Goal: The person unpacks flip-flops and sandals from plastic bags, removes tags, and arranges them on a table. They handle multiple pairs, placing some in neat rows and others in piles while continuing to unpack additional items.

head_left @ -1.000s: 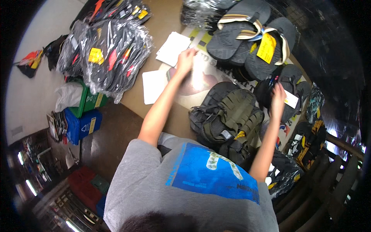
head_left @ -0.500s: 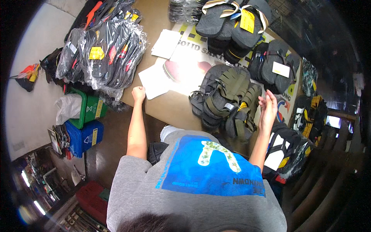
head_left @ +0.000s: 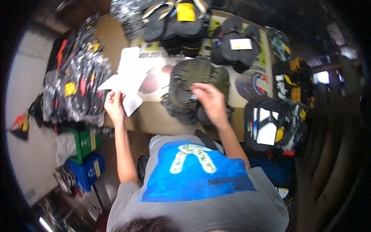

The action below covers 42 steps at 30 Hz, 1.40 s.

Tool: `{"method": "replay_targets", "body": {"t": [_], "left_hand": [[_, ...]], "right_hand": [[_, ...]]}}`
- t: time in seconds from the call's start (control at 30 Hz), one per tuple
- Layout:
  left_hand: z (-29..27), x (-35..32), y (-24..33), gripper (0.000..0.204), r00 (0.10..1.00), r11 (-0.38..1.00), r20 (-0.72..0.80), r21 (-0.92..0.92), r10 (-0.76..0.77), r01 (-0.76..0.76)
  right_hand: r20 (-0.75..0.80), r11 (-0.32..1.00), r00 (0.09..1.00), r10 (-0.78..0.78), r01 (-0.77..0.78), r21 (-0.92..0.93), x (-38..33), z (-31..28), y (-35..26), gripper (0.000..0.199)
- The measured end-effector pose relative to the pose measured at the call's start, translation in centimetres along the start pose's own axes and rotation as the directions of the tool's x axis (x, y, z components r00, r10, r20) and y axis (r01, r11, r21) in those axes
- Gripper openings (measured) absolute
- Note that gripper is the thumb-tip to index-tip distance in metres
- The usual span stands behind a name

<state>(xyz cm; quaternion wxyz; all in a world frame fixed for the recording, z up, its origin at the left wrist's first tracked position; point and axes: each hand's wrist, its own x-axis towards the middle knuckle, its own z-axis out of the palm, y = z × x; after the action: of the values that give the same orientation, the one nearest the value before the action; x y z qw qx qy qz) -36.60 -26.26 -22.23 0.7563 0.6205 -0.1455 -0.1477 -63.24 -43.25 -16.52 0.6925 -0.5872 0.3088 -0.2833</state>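
Note:
My left hand (head_left: 114, 107) is closed on the lower edge of a white paper sheet (head_left: 123, 82), which is lifted at a tilt over the left part of the table. Under and behind it lie more white sheets (head_left: 132, 103). My right hand (head_left: 210, 101) hovers over a stack of dark sandals with olive straps (head_left: 193, 77), its fingers bent and smeared by motion. Whether it touches the straps or holds anything is unclear. The stack lies in the middle of the table, partly hidden by that hand.
Plastic-wrapped sandals (head_left: 83, 85) are piled at the left. Black flip-flops (head_left: 176, 23) and tagged sandals (head_left: 235, 42) stand at the back of the table (head_left: 148, 116). More black sandals (head_left: 266, 123) lie at the right. Green (head_left: 83, 143) and blue bins (head_left: 87, 170) are on the floor at left.
The view has shifted, and I sit nearer the table's middle. My left hand has taken hold of a paper sheet and raised it. My right hand has moved left over the olive-strapped sandals.

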Motion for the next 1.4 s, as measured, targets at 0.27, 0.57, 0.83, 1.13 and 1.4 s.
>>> {"method": "replay_targets", "body": {"t": [0.27, 0.57, 0.83, 1.13, 1.4], "left_hand": [[19.0, -4.2, 1.5, 0.014, 0.706, 0.966, 0.671, 0.061, -0.226, 0.251], [35.6, 1.5, -5.2, 0.029, 0.567, 0.847, 0.815, 0.212, 0.122, -0.487], [46.0, 4.3, -12.5, 0.042, -0.152, 0.322, 0.973, -0.09, -0.173, -0.942], [50.1, 6.2, -15.7, 0.041, 0.056, 0.388, 0.975, 0.138, -0.216, -0.911], [37.9, 5.4, -3.4, 0.035, 0.41, 0.777, 0.91, 0.306, -0.068, -0.55]], "right_hand": [[-0.175, 0.789, 0.983, 0.051, 0.068, 0.611, 3.2, -2.7, 0.1, 0.024], [-0.68, 0.791, 0.712, 0.173, 0.311, 0.527, 12.4, -12.4, 5.6, 0.021], [-0.715, 0.813, 0.685, 0.138, 0.334, 0.477, 19.9, -11.6, 8.2, 0.03], [-0.699, 0.763, 0.714, 0.05, 0.424, 0.488, 26.0, -13.3, 8.8, 0.036], [-0.72, 0.775, 0.598, -0.352, -0.246, -0.583, 20.8, -20.3, 4.1, 0.042]]}}
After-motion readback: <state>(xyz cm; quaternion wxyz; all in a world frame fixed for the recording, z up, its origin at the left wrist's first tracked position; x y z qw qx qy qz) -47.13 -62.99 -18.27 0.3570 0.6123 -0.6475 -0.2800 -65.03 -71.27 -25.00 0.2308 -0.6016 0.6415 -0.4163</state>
